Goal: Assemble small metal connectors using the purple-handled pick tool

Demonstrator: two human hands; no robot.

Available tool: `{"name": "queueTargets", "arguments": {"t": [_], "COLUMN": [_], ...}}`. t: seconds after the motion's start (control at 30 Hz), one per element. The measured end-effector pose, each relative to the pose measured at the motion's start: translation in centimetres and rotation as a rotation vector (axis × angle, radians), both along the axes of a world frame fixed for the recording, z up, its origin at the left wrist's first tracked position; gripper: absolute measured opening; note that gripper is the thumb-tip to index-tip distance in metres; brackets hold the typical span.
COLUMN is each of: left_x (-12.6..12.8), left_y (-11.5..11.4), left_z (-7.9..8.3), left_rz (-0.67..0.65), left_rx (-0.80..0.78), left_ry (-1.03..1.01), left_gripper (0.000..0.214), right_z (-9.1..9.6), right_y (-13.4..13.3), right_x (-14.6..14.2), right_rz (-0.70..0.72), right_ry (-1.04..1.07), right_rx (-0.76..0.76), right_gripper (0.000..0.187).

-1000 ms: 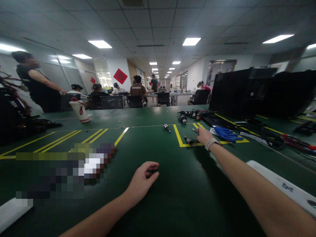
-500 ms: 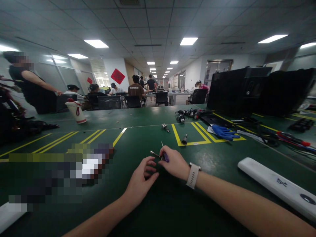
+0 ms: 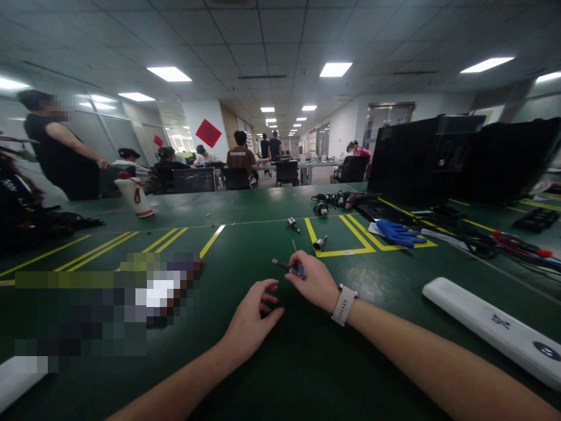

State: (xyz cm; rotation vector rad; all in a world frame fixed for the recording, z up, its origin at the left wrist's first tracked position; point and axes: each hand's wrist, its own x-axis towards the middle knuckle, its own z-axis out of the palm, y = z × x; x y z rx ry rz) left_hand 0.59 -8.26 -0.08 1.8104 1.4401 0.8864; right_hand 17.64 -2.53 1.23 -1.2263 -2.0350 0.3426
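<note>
Our right hand (image 3: pixel 318 283) grips a purple-handled tool (image 3: pixel 301 270), well inside the tabletop (image 3: pixel 245 251)'s far edge. Our left hand (image 3: pixel 249 316) curls open.

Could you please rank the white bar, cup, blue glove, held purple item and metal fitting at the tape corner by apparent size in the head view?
1. White bar
2. Cup and blue glove: too alike to separate
3. Metal fitting
Purple item: partly hidden by the right hand, unranked.

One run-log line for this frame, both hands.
right hand: holds purple-handled tool | left hand: open, nothing visible held | beyond right hand: two metal fittings, green table | farther right: blue glove
</note>
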Motion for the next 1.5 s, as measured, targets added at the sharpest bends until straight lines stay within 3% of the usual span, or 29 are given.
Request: {"name": "queueTargets", "arguments": {"t": [0.2,0.4,0.6,0.73,1.07,1.5], "left_x": [0.0,3.1,8.0,10.0,10.5,10.1], "left_y": [1.3,6.5,13.2,15.8,17.0,17.8], "left_z": [0.4,0.7,0.2,-0.3,-0.7,-1.8], "left_rz": [0.006,0.078,0.147,0.117,0.058,0.068], "left_rx": [-0.011,0.141,0.237,0.257,0.26,0.257], "left_ry": [0.016,0.085,0.102,0.113,0.118,0.081], "left_gripper": [0.04,0.036,0.033,0.029,0.023,0.029], "right_z": [1.1,-0.7,-2.0,-2.4,-3.0,-2.4], "right_y": [4.6,7.7,9.4,10.3,10.8,9.3], "right_x": [4.9,9.0,10.0,10.5,11.4,9.7], "right_rz": [-0.309,-0.51,-0.541,-0.556,-0.538,-0.417], "right_ry": [0.035,-0.024,-0.019,0.036,0.133,0.071], "right_rx": [0.003,-0.142,-0.224,-0.235,-0.216,-0.151], "right_gripper": [0.019,0.019,0.023,0.025,0.026,0.015]}}
